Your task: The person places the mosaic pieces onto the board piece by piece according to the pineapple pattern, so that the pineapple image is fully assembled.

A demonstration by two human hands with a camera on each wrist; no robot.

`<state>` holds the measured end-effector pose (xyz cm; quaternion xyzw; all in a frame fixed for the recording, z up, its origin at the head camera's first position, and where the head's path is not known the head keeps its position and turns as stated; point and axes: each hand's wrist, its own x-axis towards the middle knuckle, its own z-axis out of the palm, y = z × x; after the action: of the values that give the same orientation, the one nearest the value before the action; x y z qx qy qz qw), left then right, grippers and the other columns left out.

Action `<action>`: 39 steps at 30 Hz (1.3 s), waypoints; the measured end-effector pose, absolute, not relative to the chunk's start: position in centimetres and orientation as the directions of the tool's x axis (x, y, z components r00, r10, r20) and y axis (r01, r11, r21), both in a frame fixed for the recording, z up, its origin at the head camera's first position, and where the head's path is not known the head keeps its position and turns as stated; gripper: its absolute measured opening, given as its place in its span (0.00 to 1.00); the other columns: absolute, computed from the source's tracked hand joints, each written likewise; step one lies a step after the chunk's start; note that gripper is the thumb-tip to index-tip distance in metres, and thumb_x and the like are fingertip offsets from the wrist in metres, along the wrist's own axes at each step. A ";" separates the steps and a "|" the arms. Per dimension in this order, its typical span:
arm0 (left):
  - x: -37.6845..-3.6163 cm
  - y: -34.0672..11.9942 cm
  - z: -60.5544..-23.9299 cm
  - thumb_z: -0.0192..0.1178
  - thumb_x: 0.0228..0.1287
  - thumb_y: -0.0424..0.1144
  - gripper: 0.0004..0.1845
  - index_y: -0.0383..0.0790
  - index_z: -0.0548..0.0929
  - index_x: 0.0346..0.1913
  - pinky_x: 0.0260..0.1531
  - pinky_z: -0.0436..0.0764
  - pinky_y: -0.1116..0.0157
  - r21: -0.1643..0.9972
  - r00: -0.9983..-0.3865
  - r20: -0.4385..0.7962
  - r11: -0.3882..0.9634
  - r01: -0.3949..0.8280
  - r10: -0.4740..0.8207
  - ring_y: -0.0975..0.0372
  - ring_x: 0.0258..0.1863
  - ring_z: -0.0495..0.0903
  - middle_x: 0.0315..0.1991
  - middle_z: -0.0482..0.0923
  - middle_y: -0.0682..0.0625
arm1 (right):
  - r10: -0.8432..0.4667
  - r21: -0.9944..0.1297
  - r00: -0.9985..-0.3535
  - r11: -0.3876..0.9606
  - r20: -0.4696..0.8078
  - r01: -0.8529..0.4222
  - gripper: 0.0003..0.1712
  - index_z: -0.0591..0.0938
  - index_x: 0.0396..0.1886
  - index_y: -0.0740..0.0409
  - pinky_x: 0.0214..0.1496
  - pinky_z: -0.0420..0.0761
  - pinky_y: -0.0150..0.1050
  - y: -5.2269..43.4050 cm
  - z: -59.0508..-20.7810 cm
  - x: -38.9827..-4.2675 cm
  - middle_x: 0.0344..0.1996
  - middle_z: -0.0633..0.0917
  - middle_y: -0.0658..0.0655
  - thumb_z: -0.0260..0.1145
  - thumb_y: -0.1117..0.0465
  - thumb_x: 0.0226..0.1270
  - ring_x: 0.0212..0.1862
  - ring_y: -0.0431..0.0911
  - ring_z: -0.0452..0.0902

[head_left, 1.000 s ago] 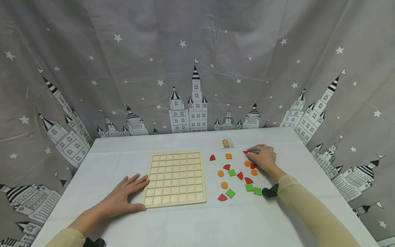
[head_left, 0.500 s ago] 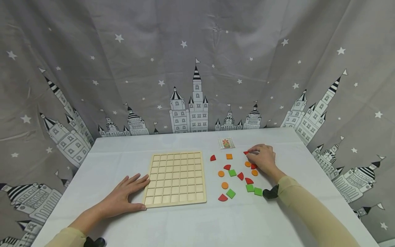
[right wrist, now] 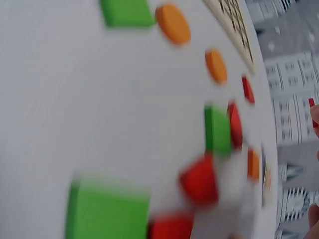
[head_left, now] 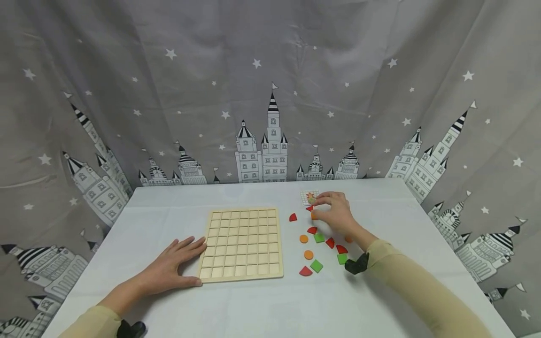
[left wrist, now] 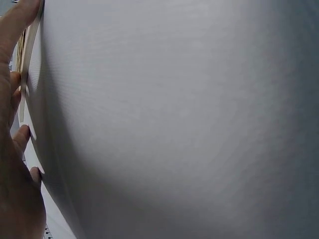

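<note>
In the head view my left hand (head_left: 166, 268) lies flat with fingers spread, its fingertips and thumb touching the left edge of the wooden grid board (head_left: 243, 243). My right hand (head_left: 339, 213) pinches a red quarter-circle tile (head_left: 310, 208) between thumb and fingers, above the table near the picture card (head_left: 305, 199). The same red tile (right wrist: 312, 103) shows at the right edge of the right wrist view. Below that hand an orange square tile (head_left: 313, 215) is partly covered. The left wrist view shows the left fingers (left wrist: 21, 137) by the board's edge.
Right of the board lie several loose tiles: red quarter circles (head_left: 305, 271), orange discs (head_left: 308, 255) and green squares (head_left: 316, 265). The right forearm (head_left: 418, 286) hides part of the table (head_left: 253, 310). A grey castle-print curtain (head_left: 190, 94) hangs behind.
My right hand has moved left from the far right tiles, carrying the red quarter-circle tile toward the card. My left hand has stayed on the board's edge.
</note>
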<state>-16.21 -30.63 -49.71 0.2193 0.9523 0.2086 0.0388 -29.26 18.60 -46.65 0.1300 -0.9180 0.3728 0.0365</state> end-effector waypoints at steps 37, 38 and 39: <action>-16.1 -30.7 -49.7 0.69 0.50 0.73 0.54 0.46 0.70 0.76 0.76 0.43 0.38 0.459 -0.899 0.017 0.795 0.396 0.438 0.44 0.79 0.53 0.78 0.62 0.53 | -0.556 -0.559 -0.825 0.655 0.099 -0.509 0.10 0.91 0.43 0.36 0.68 0.67 0.50 1.2 -49.7 -31.8 0.56 0.80 0.44 0.70 0.45 0.66 0.64 0.48 0.65; -16.1 -30.7 -49.7 0.69 0.51 0.72 0.54 0.46 0.70 0.76 0.76 0.43 0.38 0.460 -0.898 0.020 0.794 0.398 0.439 0.44 0.79 0.53 0.78 0.62 0.53 | -0.557 -0.562 -0.825 0.653 0.096 -0.507 0.09 0.91 0.43 0.36 0.68 0.66 0.50 1.1 -49.7 -31.9 0.56 0.80 0.44 0.70 0.45 0.66 0.64 0.48 0.65; -16.1 -30.8 -49.7 0.69 0.51 0.72 0.54 0.46 0.70 0.76 0.76 0.43 0.38 0.461 -0.898 0.022 0.792 0.400 0.440 0.44 0.79 0.53 0.78 0.62 0.53 | -0.557 -0.565 -0.825 0.653 0.094 -0.505 0.09 0.91 0.42 0.36 0.69 0.66 0.50 1.0 -49.7 -32.0 0.56 0.80 0.44 0.70 0.46 0.66 0.64 0.48 0.65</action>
<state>-16.12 -30.76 -49.65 0.2222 0.9456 0.2337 0.0432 -31.96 1.03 -49.75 0.2925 -0.9079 0.2969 -0.0436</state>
